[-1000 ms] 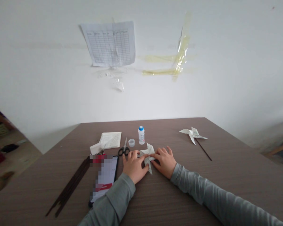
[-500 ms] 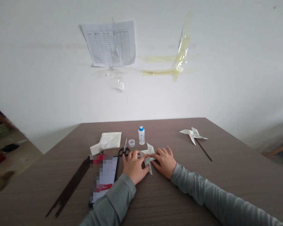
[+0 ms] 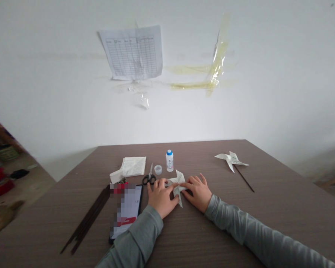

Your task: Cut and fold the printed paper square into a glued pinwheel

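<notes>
A paper pinwheel [image 3: 179,191] with pointed, folded blades lies flat on the table in front of me. My left hand [image 3: 162,198] grips its left side, with the index fingertip near the centre and the thumb on the lower blade. From the right, my right hand [image 3: 198,191] holds it, index finger at the centre and thumb on the right-hand blade. The fingers cover part of the blades. Just beyond the pinwheel stands a white glue bottle [image 3: 169,162] with a blue top. Black-handled scissors [image 3: 149,179] and a clear round cap [image 3: 158,170] lie by my left hand.
A second pinwheel [image 3: 231,160] on a dark stick lies at the right. To the left are a phone [image 3: 130,208], dark sticks [image 3: 86,219], a small open box [image 3: 117,175] and a stack of paper squares [image 3: 134,166]. The table [image 3: 201,238] meets a white wall.
The view has turned slightly, so everything sits a little further right in the picture. Both hands keep nearly the same hold on the pinwheel.
</notes>
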`<state>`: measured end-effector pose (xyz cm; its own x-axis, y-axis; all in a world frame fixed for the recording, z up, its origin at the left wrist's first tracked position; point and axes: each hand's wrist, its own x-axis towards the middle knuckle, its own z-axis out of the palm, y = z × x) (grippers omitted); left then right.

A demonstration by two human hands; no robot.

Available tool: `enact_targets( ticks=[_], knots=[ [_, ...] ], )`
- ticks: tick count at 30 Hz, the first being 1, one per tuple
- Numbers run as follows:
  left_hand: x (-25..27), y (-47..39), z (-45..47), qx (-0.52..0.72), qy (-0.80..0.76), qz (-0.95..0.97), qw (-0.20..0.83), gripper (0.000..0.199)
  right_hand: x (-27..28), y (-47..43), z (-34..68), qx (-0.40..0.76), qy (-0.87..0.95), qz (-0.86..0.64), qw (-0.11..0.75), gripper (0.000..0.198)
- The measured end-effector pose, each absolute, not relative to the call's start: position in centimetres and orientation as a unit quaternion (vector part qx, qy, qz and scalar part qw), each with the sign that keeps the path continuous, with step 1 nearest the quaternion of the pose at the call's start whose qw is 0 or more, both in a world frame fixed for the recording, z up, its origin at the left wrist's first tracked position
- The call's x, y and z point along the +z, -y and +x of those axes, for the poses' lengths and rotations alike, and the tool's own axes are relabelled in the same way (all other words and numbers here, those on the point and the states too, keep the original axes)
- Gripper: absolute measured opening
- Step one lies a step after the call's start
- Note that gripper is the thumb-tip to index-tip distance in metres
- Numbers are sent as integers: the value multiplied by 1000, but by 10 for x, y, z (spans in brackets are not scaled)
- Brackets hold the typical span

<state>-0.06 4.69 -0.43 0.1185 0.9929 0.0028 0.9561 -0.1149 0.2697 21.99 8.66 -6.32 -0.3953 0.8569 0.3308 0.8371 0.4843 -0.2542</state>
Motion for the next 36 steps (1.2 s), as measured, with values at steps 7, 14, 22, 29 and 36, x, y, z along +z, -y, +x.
enact_targets(
  ticks=[7,14,22,29,36],
  knots=[
    [-1,-46,1,94,-660,738,101,56,-66,-89,219,3,840,-498,217,39],
    [-3,-50,0,98,-660,739,95,57,-65,-90,217,8,831,-510,222,35],
    [-8,-51,-1,102,-651,748,81,54,-61,-89,216,17,828,-521,208,33],
    [-5,-51,1,107,-651,748,77,48,-57,-89,219,39,824,-525,208,41],
    [-4,-51,1,103,-651,748,80,50,-58,-89,217,32,828,-524,200,36]
  ],
)
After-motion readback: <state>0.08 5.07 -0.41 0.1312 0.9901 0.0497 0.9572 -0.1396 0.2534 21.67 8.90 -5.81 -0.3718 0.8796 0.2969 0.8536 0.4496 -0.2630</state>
